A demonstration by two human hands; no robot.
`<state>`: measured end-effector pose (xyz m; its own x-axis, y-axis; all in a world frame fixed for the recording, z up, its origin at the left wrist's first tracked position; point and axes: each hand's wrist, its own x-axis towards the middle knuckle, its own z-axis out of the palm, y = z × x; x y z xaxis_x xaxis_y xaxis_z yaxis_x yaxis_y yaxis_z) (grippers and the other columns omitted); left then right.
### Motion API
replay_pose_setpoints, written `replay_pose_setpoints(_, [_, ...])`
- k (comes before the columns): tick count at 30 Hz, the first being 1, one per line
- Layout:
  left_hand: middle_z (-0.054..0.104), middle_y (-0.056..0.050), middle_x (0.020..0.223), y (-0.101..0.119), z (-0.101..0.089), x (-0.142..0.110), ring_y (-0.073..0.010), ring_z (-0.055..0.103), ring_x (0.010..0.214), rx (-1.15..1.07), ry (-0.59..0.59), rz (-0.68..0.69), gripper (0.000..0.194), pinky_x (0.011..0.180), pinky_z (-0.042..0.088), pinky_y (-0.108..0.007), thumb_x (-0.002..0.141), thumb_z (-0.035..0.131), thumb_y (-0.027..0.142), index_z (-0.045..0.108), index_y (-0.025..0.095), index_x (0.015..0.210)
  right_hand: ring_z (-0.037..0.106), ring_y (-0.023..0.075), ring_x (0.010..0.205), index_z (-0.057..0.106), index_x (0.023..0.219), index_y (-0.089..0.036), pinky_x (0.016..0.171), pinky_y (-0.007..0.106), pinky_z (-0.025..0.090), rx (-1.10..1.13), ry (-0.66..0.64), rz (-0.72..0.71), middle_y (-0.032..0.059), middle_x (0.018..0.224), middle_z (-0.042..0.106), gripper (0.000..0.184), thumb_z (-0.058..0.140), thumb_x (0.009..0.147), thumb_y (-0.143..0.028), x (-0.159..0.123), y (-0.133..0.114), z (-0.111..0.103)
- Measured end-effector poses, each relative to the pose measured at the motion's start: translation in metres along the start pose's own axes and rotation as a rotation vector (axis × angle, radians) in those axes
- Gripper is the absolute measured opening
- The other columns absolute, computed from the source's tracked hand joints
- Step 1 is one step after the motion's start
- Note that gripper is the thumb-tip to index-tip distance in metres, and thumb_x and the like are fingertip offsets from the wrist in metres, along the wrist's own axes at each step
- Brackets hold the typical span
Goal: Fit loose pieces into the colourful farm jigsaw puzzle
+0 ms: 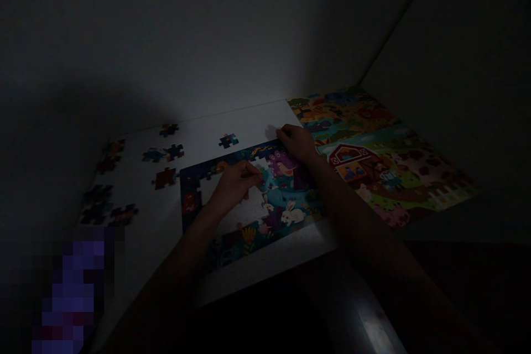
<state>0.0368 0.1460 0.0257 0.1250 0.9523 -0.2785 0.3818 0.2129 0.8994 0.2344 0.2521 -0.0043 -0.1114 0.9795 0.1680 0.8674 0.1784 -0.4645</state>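
Note:
A partly assembled jigsaw puzzle (290, 215) lies on a white table, with a dark blue border, a purple monster and white rabbits. Bare white shows within its frame at the left and middle. Over that gap, my left hand (236, 185) is closed in a pinch, fingertips at the edge of the joined pieces; what it pinches, if anything, is too dark to make out. My right hand (297, 142) is closed at the puzzle's top edge, its fingers curled and their contents hidden. One loose blue puzzle piece (228, 140) lies just beyond the top edge.
Several loose pieces lie at the left, among them a reddish-brown piece (165, 177) and a dark cluster (97, 204). On the right are a farm picture (385, 177) and an animal picture (344, 113). A wall (232, 38) rises behind the table. The lighting is very dim.

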Motion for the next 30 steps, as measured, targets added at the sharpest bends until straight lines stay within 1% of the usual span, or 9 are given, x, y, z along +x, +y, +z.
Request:
replay_pose_setpoints(5, [0.064,0.002,0.071,-0.001,0.001,0.000,-0.0055,0.047,0.036,0.011,-0.040,-0.009,0.007,0.030,0.032,-0.019,0.083,0.061,0.017,0.056,0.018,0.078,0.063,0.0198,0.079,0.071,0.094,-0.020,0.063,0.027,0.035,-0.008,0.007,-0.001,0.0062,0.090,0.073,0.037,0.043,0.097,-0.043,0.000,0.001,0.001])
replay_pose_setpoints(9, [0.063,0.002,0.071,-0.002,0.005,-0.001,-0.0073,0.052,0.042,0.037,-0.015,0.016,0.008,0.033,0.033,-0.017,0.083,0.061,0.016,0.055,0.019,0.079,0.062,0.0195,0.078,0.071,0.092,-0.020,0.063,0.027,0.034,-0.013,0.007,0.002,0.0060,0.090,0.072,0.036,0.044,0.097,-0.043,0.000,0.000,0.000])
replay_pose_setpoints(13, [0.062,0.003,0.073,-0.002,0.008,-0.002,-0.0089,0.055,0.050,0.152,0.014,0.129,0.010,0.047,0.042,-0.019,0.083,0.059,0.012,0.054,0.019,0.078,0.062,0.0196,0.078,0.071,0.093,-0.020,0.064,0.027,0.035,0.001,0.001,-0.001,0.0060,0.089,0.072,0.037,0.043,0.097,-0.043,0.000,0.001,0.000])
replay_pose_setpoints(17, [0.063,0.001,0.084,-0.003,0.009,-0.005,-0.0158,0.062,0.075,0.428,0.040,0.287,0.011,0.070,0.048,-0.027,0.083,0.059,0.010,0.056,0.020,0.081,0.062,0.0191,0.077,0.071,0.091,-0.020,0.062,0.027,0.034,-0.006,0.009,-0.003,0.0055,0.086,0.072,0.037,0.043,0.097,-0.044,0.001,0.001,0.001])
replay_pose_setpoints(20, [0.061,-0.002,0.096,-0.002,0.010,-0.008,-0.0185,0.062,0.087,0.586,0.034,0.351,0.009,0.080,0.049,-0.032,0.087,0.058,0.012,0.060,0.021,0.089,0.061,0.0185,0.076,0.071,0.093,-0.019,0.061,0.026,0.033,-0.003,0.004,0.010,0.0057,0.087,0.072,0.037,0.043,0.096,-0.043,0.001,0.001,0.001])
replay_pose_setpoints(23, [0.060,-0.002,0.107,-0.001,0.011,-0.010,-0.0188,0.062,0.094,0.664,-0.015,0.358,0.013,0.085,0.050,-0.034,0.091,0.054,0.016,0.064,0.022,0.098,0.060,0.0179,0.074,0.071,0.093,-0.018,0.061,0.026,0.032,0.007,0.005,0.005,0.0058,0.087,0.072,0.037,0.043,0.096,-0.044,0.001,0.001,0.000])
replay_pose_setpoints(26, [0.059,-0.003,0.116,0.001,0.012,-0.012,-0.0195,0.062,0.101,0.706,-0.024,0.338,0.020,0.090,0.051,-0.034,0.093,0.055,0.021,0.066,0.025,0.109,0.060,0.0178,0.074,0.071,0.092,-0.018,0.061,0.026,0.033,0.007,0.006,-0.001,0.0057,0.086,0.072,0.038,0.043,0.097,-0.044,0.001,0.001,0.000])
replay_pose_setpoints(30, [0.055,-0.005,0.125,0.003,0.015,-0.015,-0.0199,0.064,0.100,0.792,-0.033,0.290,0.029,0.086,0.053,-0.034,0.095,0.056,0.029,0.062,0.024,0.123,0.061,0.0186,0.077,0.071,0.093,-0.019,0.063,0.026,0.034,0.018,0.006,-0.008,0.0057,0.087,0.072,0.037,0.043,0.097,-0.042,0.000,0.000,0.000])
